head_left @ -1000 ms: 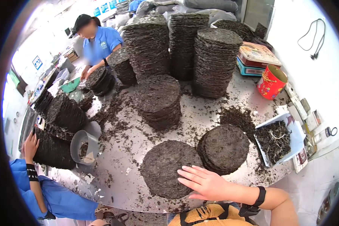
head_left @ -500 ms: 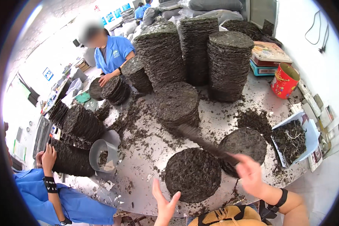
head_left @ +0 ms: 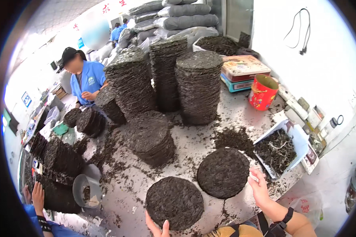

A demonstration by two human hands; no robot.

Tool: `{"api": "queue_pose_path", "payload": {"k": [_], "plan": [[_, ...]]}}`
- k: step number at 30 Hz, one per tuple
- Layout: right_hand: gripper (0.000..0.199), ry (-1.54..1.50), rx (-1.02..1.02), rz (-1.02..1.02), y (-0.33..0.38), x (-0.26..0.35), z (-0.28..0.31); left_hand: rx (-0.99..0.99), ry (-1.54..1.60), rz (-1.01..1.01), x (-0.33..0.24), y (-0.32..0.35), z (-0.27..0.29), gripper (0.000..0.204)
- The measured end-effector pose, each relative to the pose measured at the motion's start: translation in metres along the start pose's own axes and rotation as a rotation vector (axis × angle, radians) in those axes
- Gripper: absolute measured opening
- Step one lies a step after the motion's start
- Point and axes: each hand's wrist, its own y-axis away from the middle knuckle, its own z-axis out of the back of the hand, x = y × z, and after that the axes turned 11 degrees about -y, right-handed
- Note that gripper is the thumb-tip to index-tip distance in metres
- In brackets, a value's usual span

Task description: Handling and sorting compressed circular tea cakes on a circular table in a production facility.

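"If we go from the left, what is already piled up?"
"A sideways stack of dark seaweed sheets [head_left: 59, 196] at lower left, a co-worker's hand [head_left: 38, 198] against it; a short stack [head_left: 148, 136] mid-frame; a tall stack [head_left: 198, 91] at upper centre."
"What looks left to stack?"
"Probably the two low seaweed rounds. At bottom centre, the left hand [head_left: 157, 228] spreads thumb and fingers around the left round [head_left: 175, 202]; I can't tell whether it presses. Right of centre lies the right round [head_left: 223, 173]; the right hand [head_left: 260, 191], fingers parted, holds nothing just beside it."
"Anything unclear?"
"The frame's lower edge cuts off the left hand; layers beneath both rounds are hidden."
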Motion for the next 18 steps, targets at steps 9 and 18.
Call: {"api": "queue_pose_path", "payload": {"k": [9,18], "plan": [[0.050,0.598,0.986,0.733,0.036,0.052,-0.079,-0.097,0.236,0.113,-0.003,0.002,-0.012,0.078],[0.044,0.695,1.139,0.999,0.041,0.036,-0.120,-0.168,0.206,0.059,-0.021,0.005,-0.006,0.058]]}}
